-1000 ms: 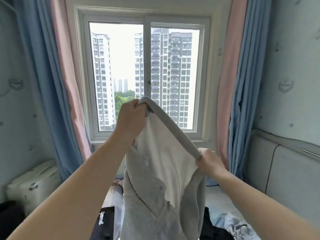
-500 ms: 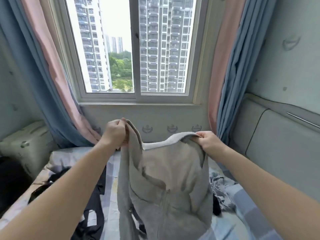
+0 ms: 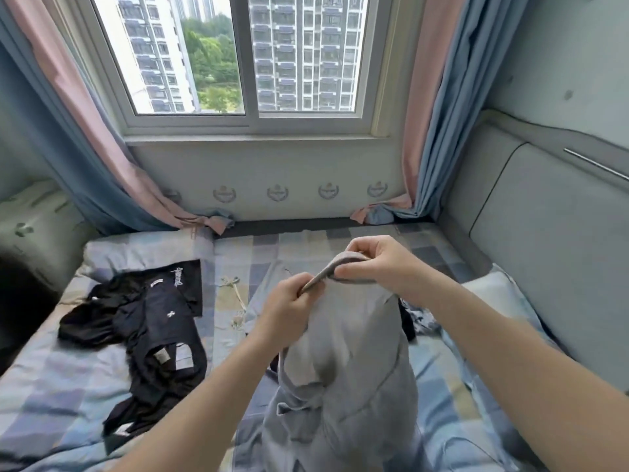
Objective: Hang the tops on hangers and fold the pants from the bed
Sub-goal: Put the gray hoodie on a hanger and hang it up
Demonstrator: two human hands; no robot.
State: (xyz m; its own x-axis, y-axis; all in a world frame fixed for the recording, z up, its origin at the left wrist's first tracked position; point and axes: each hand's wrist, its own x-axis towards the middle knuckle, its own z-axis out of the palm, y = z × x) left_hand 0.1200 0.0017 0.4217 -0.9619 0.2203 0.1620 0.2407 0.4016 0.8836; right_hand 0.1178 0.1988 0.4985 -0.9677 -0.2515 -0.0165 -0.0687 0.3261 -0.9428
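Note:
A pair of light grey pants hangs in front of me over the checked bed. My left hand grips the waistband at its near end. My right hand pinches the same waistband a little farther away, so the two hands sit close together. The legs drop down and bunch on the bed below. A heap of black clothes with white labels lies spread on the bed to the left.
A patterned blue garment peeks out to the right behind the pants. A padded grey headboard lines the right side. The window wall and pink and blue curtains stand beyond the bed. A pale cabinet stands at the left.
The pants came down from window height to just above the bed. My hands moved closer together along the waistband, and my view tilted down onto the bed.

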